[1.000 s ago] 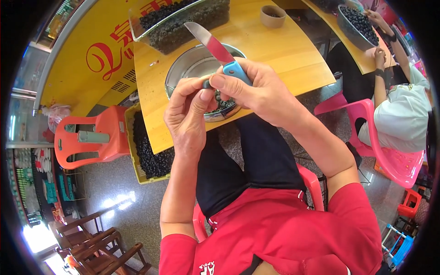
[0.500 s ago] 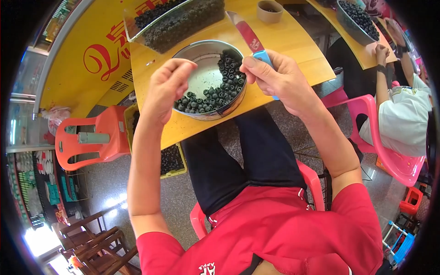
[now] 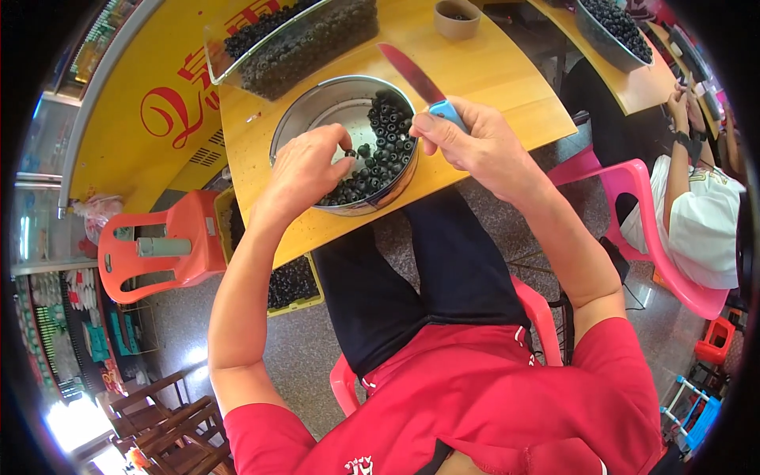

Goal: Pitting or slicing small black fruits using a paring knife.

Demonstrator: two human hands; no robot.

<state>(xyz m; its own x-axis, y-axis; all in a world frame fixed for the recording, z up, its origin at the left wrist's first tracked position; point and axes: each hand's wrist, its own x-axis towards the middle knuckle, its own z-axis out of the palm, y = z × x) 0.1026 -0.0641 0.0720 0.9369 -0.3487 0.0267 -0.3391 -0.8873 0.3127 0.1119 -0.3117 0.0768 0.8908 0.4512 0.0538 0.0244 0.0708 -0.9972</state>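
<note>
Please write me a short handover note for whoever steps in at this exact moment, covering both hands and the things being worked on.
Left hand: reaching into the round metal pan, fingertips on the small dark round fruits there; whether it has gripped one cannot be told.
Right hand: closed on the blue-handled knife with a reddish blade, blade pointing away over the yellow wooden table.
Things: fruits fill the pan's right side; its left side is bare metal. A clear rectangular tub of dark fruits stands beyond the pan.
Done: the pan already holds many fruits.
Left: the tub behind is still full.
</note>
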